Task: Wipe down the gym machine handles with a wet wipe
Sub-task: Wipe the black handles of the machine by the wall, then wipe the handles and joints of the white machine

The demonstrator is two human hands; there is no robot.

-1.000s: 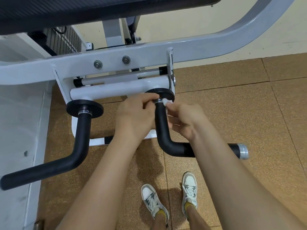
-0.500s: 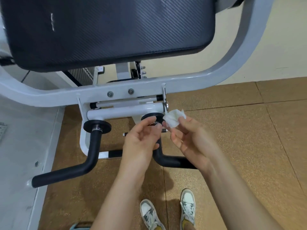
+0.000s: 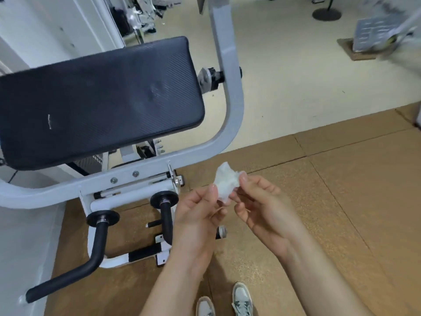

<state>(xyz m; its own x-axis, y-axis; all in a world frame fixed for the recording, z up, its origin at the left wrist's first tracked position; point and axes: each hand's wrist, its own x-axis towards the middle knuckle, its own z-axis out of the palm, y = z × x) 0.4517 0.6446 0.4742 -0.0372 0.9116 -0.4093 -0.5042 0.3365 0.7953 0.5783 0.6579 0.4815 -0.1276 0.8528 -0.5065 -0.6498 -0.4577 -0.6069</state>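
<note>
- Both hands are pinching a crumpled white wet wipe (image 3: 226, 181): left hand (image 3: 197, 213) on its left edge, right hand (image 3: 264, 206) on its right.
- Two black handles (image 3: 166, 218) are hanging beneath the black pad (image 3: 98, 99), untouched.

The wipe (image 3: 225, 184) looks like soft, crumpled cloth; left of the grip, the handles (image 3: 100, 245) are matt rubber, the frame (image 3: 230, 87) smooth painted metal, the pad (image 3: 98, 99) ribbed matt vinyl; beneath, the floor (image 3: 319, 201) looks grainy.
</note>
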